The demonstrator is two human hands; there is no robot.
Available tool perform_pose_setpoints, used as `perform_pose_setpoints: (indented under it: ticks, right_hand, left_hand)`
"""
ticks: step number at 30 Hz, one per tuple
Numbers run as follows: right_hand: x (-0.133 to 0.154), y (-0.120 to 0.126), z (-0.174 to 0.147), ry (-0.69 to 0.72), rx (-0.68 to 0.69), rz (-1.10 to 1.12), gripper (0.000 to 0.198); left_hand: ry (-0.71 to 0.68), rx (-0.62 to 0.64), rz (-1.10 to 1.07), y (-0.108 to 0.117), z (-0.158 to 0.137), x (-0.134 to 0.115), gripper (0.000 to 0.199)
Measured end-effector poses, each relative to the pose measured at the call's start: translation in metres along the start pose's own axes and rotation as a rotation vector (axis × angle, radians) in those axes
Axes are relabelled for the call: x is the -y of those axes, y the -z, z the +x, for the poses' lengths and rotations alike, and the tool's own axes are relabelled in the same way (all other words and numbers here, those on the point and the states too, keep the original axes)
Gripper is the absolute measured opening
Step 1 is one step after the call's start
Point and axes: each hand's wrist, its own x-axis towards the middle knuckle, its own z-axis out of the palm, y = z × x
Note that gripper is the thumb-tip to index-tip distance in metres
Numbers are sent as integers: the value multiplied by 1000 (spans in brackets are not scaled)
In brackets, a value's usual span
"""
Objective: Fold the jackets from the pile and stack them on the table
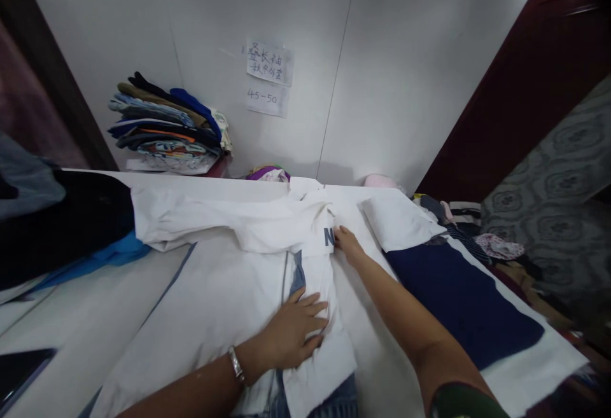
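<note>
A white long-sleeved top (229,278) with dark blue-grey trim lies spread on the white table before me, one sleeve stretched out to the left across its upper part. A dark letter N is visible near its right edge. Palm down, my left hand (303,329) presses flat on the folded right side of the top with the fingers spread; a metal bracelet is on that wrist. Beside the letter N, my right hand (348,243) has its fingers closed on the edge of the top. Its fingertips are partly hidden by the cloth.
A tall stack of folded clothes (167,125) stands at the back left. Black and blue garments (95,214) are heaped at the left. A navy and white garment (458,297) lies to the right. A dark flat device (21,376) is at the lower left. Handwritten papers (268,77) hang on the wall.
</note>
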Motion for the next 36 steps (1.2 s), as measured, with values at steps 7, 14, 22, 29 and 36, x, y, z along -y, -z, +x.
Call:
perform_pose_setpoints:
  ticks: [7, 14, 22, 29, 36]
  right_hand:
    - [4, -20, -56, -124, 103, 68, 42]
    - [13, 0, -70, -136, -17, -89, 64]
    - [2, 5, -164, 431, 283, -813, 58]
    - [5, 5, -194, 276, 536, -789, 51]
    - [23, -1, -194, 439, 355, -722, 56]
  left_hand:
    - [-11, 92, 66, 6, 3, 1, 31]
    - [15, 141, -20, 18, 2, -6, 31]
    - [250, -359, 141, 71, -6, 51, 33]
    - [813, -778, 174, 138, -44, 93, 30]
    - [1170, -1084, -723, 155, -71, 110, 33]
